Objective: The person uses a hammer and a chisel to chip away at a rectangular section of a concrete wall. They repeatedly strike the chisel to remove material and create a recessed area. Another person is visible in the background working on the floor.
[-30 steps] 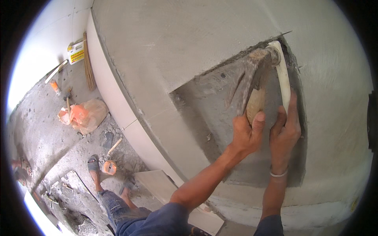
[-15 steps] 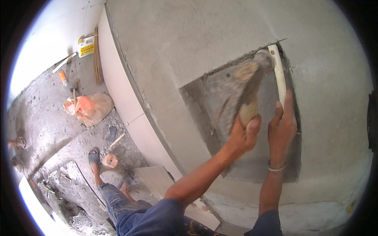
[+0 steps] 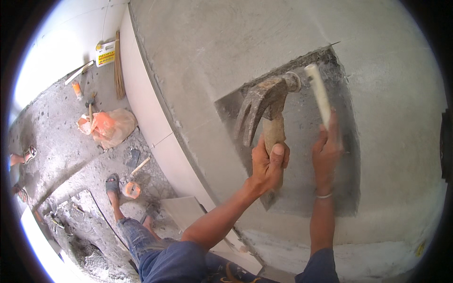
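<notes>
My left hand (image 3: 269, 165) is closed around the wooden handle of a worn claw hammer (image 3: 266, 96). The hammer's striking face points right, its claw left. My right hand (image 3: 326, 153), blurred by motion, grips the lower end of a narrow pale bar (image 3: 319, 92); I cannot tell its exact kind. The bar tilts up and left, and its top end stands apart from the hammer head. Both hands are in front of a dark, four-sided recess (image 3: 302, 198) cut into the grey wall (image 3: 396, 141). The recess's upper edge is rough.
On the littered floor at left lie a plastic bag (image 3: 113, 127), an orange round object (image 3: 132, 190) and a stick (image 3: 140, 166). A white jug (image 3: 104, 54) and a broom (image 3: 119, 70) stand farther off. Another person's sandaled foot (image 3: 29, 154) shows at the left rim.
The hammer has swung left, away from the bar's top end. The bar has moved left off the recess's right edge and turned, and my right hand has shifted left with it.
</notes>
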A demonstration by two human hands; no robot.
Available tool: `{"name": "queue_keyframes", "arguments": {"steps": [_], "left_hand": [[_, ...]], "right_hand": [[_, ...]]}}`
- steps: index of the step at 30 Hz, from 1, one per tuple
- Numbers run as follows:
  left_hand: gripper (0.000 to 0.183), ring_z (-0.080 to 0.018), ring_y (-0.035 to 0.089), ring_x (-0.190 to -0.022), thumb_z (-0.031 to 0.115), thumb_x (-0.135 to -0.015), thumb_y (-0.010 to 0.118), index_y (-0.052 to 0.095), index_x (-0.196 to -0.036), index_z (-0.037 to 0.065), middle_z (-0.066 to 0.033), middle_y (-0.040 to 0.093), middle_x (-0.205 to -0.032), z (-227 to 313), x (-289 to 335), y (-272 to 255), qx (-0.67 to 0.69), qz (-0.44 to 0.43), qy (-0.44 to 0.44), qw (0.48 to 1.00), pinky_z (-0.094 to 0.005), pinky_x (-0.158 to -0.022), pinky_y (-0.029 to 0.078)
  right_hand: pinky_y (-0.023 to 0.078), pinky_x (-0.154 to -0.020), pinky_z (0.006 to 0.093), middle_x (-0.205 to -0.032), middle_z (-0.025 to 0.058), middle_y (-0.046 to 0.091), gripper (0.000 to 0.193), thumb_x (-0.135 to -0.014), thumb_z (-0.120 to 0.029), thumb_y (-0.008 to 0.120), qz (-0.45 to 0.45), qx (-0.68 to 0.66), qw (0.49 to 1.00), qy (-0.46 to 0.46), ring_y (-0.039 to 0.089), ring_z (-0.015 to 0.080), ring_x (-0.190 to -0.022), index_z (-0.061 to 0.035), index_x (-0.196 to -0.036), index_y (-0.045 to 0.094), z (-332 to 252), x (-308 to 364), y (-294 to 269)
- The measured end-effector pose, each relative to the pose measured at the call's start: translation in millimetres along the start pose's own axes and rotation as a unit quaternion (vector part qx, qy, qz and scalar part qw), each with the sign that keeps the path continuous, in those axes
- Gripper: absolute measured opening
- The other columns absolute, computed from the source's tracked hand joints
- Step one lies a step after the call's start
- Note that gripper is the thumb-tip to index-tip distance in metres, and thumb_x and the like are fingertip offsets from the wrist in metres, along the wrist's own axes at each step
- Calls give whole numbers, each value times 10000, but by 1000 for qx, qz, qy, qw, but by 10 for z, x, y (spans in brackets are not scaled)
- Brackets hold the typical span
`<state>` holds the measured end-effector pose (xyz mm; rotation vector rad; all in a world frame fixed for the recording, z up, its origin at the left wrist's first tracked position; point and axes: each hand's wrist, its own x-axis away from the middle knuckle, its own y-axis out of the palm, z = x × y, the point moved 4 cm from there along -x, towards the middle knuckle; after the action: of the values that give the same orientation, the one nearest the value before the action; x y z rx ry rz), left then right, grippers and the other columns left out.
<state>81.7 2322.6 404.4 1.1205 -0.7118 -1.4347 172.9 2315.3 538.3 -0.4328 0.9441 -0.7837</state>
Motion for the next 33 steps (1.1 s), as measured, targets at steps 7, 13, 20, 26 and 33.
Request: {"name": "queue_keyframes", "arguments": {"steps": [7,13,20,26,33], "left_hand": [[585,-64,433,-528,526,-935,433,415,-1125,-27,0,469,-644,-134,-55,169,45,-32,-14,998,-218,-458,374],[609,-61,421,-529,518,-939,431,388,-1190,-36,-1,463,-656,-80,-135,173,49,-52,8,997,-216,-459,371],[570,-80,449,-535,515,-941,420,398,-1135,-20,-10,480,-665,-4,-239,280,48,-38,44,997,-235,-463,386],[521,-103,478,-525,517,-928,409,471,-967,1,-21,502,-628,-108,-554,300,-125,-57,18,990,-255,-477,401],[336,-98,461,-508,305,-970,445,482,-880,-17,-26,480,-573,330,-380,333,9,-18,154,988,-263,-442,357]], "right_hand": [[556,-610,350,-1029,188,646,380,-983,-166,429,59,-37,997,-37,676,261,-812,-2,-1326,439,106,-230,163],[554,-673,379,-1104,229,618,385,-985,-153,418,42,-74,996,13,659,313,-914,52,-1310,434,132,-241,198],[548,-610,341,-954,201,661,379,-986,-177,432,45,-86,995,14,680,250,-758,29,-1303,457,203,-262,130],[537,-591,338,-953,198,663,385,-984,-187,446,-7,-87,994,64,676,225,-729,22,-1307,454,183,-282,53],[532,-568,341,-969,198,663,390,-975,-184,466,13,-64,997,50,680,216,-721,14,-1311,452,143,-282,7]]}}
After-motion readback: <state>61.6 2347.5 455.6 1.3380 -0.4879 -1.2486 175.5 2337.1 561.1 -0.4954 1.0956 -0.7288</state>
